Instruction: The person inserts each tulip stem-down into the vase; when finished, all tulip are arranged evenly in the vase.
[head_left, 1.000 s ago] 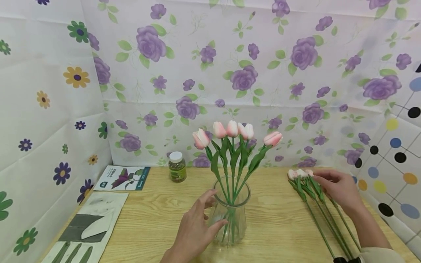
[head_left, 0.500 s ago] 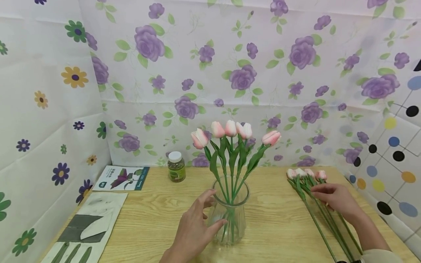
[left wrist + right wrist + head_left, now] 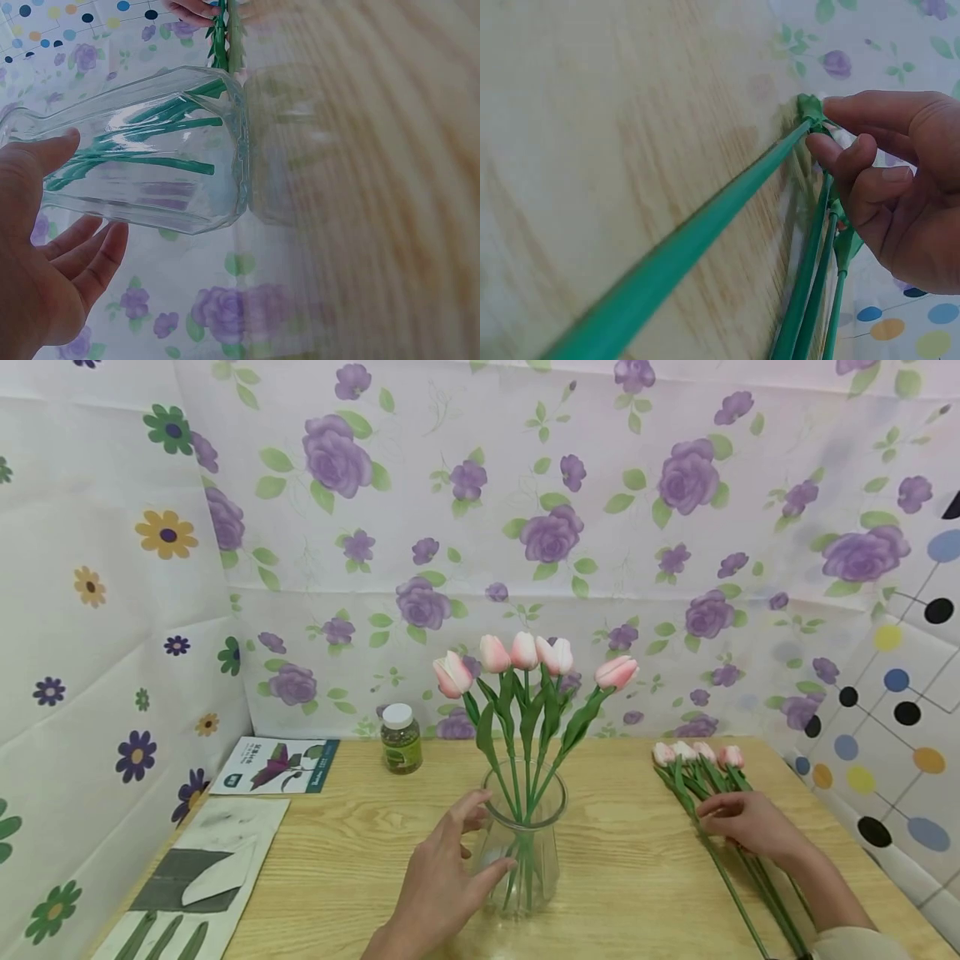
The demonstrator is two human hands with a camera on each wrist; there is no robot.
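Pink-and-white tulips point(image 3: 525, 651) stand in a clear glass vase point(image 3: 551, 860), their green stems point(image 3: 180, 163) showing through the glass. My left hand point(image 3: 442, 868) is beside the vase, thumb and fingers spread on either side of it below the rim. In the left wrist view a gap shows between the fingers and the glass. Several more tulips point(image 3: 703, 752) lie at the right. My right hand point(image 3: 750, 828) reaches over them; its thumb and index fingertips point(image 3: 834, 105) are right at the leftmost tulip's stem point(image 3: 727, 196). I cannot tell whether they pinch it.
A jar point(image 3: 402, 752) with a white lid stands at the back, left of the vase. A printed booklet point(image 3: 277, 766) and a grey-and-white sheet point(image 3: 198, 877) lie along the left side of the wooden table point(image 3: 337, 860). Floral cloth point(image 3: 480, 527) hangs behind.
My right hand has moved left and toward me, from the rightmost tulip's head to the leftmost tulip's stem. The left hand keeps its place beside the vase.
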